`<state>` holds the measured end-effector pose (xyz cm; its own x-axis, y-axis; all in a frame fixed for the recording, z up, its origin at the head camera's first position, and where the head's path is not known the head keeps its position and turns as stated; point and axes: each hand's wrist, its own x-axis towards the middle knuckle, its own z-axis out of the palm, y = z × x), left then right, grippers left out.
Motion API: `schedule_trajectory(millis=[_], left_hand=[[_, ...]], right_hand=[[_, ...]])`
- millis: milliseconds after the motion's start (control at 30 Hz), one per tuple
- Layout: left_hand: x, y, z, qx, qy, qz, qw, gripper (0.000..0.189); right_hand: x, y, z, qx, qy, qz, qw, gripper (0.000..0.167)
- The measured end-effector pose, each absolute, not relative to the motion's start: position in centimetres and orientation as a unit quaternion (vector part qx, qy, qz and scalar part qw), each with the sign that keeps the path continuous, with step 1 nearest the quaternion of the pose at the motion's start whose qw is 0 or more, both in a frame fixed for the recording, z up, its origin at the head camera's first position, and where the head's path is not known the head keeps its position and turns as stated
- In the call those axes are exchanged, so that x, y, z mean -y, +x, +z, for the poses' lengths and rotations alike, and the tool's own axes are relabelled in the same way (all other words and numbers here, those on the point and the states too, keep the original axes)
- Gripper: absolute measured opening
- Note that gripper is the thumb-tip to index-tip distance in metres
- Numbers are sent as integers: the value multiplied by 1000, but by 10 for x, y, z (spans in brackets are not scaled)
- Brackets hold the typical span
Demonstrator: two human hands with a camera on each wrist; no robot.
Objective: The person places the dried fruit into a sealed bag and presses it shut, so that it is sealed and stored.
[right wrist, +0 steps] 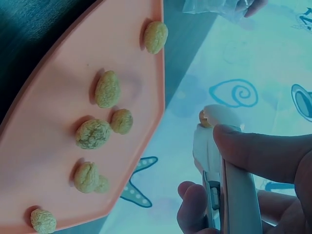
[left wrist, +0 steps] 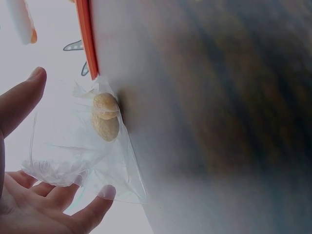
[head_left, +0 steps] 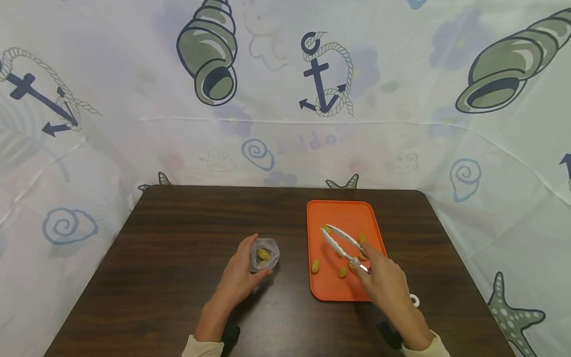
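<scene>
My left hand (head_left: 243, 272) curls round a small clear plastic bag (left wrist: 63, 146) standing open on the table. Inside it lie wrinkled, oval, yellow-brown pieces that look like dried fruit (left wrist: 106, 117). In the left wrist view the fingers touch one side of the bag and the thumb is on the other side. Over the orange tray (head_left: 341, 213), my right hand (head_left: 385, 277) grips white tongs (head_left: 333, 243). A dried fruit (right wrist: 204, 118) sits between the tong tips, partly hidden by them. Several more dried fruits (right wrist: 92, 134) are scattered on the tray below.
The dark wood-grain table (head_left: 187, 238) carries the tray on its right half, with the bag left of it. A white ring (head_left: 415, 300) shows beside the right wrist. Behind and around the table hangs a pale cloth (head_left: 267, 99) printed with shells, anchors and starfish.
</scene>
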<state>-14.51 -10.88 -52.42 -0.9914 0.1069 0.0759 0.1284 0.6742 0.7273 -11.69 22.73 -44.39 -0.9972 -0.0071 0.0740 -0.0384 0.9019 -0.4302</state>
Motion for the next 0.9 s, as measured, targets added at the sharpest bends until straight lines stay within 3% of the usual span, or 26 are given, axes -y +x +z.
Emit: schedule_trajectory(millis=[333,900], left_hand=[[109,-145,-526,916,-67,-396,18,100],[109,-146,-526,917,-65,-393,26,98]], right_hand=[[-223,-112,-441,970,16,239,39,50],[-214,-107,-435,969,32,242,30,58]])
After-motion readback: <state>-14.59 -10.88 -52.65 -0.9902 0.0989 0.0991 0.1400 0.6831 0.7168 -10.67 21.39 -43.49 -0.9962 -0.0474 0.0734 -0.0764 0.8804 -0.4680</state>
